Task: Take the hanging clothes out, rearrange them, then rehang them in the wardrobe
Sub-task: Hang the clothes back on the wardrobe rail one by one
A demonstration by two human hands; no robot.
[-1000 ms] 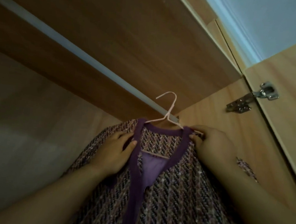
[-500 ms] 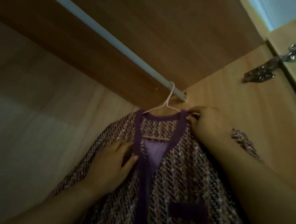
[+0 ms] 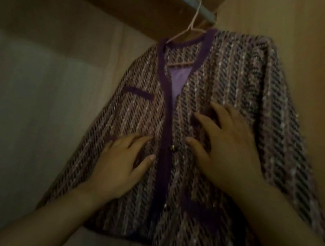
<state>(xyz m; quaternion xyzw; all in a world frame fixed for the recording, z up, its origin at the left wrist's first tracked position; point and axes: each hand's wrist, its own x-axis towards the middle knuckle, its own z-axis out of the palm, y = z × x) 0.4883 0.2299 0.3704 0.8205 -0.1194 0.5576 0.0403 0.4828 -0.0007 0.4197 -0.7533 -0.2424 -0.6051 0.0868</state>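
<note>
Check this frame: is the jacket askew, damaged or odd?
Nothing damaged. The tweed jacket hangs on its hanger at the end of the rail, one shoulder bunched against the wardrobe side panel. The left hand and right hand lie flat on its front.

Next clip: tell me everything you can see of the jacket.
The jacket is a woven tweed in pink, purple and dark diagonal stripes, edged with dark purple trim, with matching pocket bands and lilac lining. It hangs on a pale hanger hooked over the rail, front toward the camera. The left hand and right hand rest with spread fingers on its front.
</note>
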